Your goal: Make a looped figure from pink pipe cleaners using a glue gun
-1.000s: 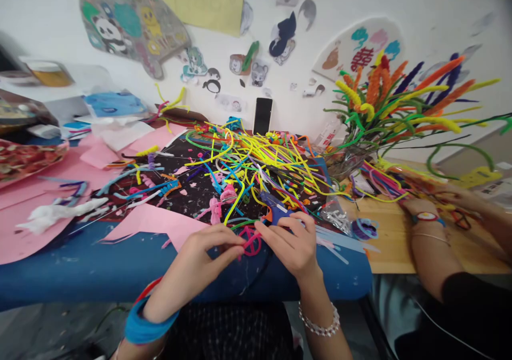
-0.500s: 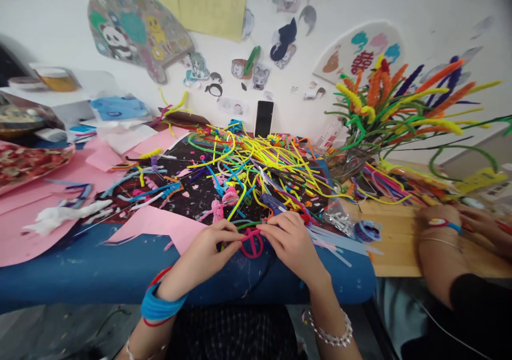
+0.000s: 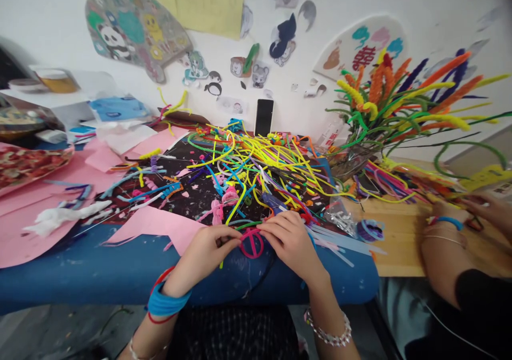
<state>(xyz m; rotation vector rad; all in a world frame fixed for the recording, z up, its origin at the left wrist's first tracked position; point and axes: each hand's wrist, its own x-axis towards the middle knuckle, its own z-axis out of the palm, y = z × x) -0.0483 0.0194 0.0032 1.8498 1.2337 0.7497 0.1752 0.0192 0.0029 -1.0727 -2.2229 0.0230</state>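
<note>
Between my hands is a pink pipe cleaner ring (image 3: 253,254) with crossing bars inside it, held near the front edge of the blue table cover. My left hand (image 3: 210,250) pinches its left side between thumb and fingertips. On the other side, my right hand (image 3: 291,242) is closed on the ring's upper right. A green pipe cleaner (image 3: 248,224) curves just behind the ring; whether it is joined to it I cannot tell. Beyond my hands spreads a heap of yellow pipe cleaners (image 3: 268,157) mixed with other colours. A piece of pink paper (image 3: 154,226) lies left of my left hand.
A vase of fuzzy pipe cleaner stems (image 3: 356,160) stands at the back right. Against the wall leans a phone (image 3: 264,117). At the right, a co-worker's hand (image 3: 444,213) works over the wooden table (image 3: 400,242). Translucent strips (image 3: 340,240) lie beside my right hand.
My left hand has shifted slightly and its fingers have straightened a little; the pink ring stays between both hands. The co-worker's hands have moved slightly to the right and back.
</note>
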